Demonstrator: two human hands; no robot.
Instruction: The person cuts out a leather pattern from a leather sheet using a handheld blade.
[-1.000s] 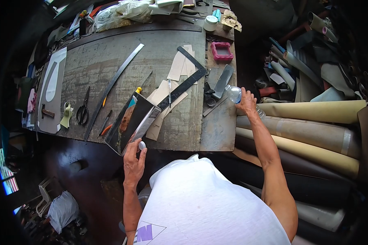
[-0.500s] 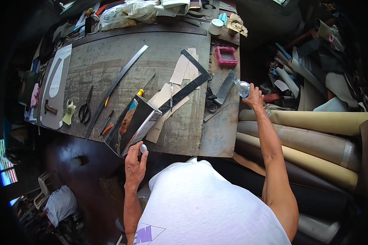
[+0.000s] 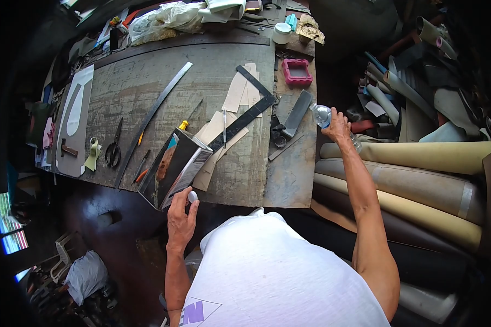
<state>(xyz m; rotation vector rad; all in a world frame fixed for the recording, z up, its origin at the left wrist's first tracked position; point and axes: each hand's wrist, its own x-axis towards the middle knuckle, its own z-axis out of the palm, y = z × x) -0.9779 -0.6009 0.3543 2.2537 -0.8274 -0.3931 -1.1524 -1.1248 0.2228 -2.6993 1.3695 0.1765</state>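
Note:
My right hand is wrapped round a clear plastic bottle, held tilted past the table's right edge with its neck toward a dark sharpening stone. Between the fingers of my left hand is a small white cap, at the table's front edge. Just above that hand stands an open-topped dark metal can with tools in it. Beige pattern pieces lie under a black metal square.
Scissors, a long metal ruler and a hammer lie on the left of the table. A pink tray and a white jar stand at the back right. Material rolls are stacked at the right.
The view has shifted slightly. The bottle in my right hand stays near the stone with little movement. My left hand still holds the cap.

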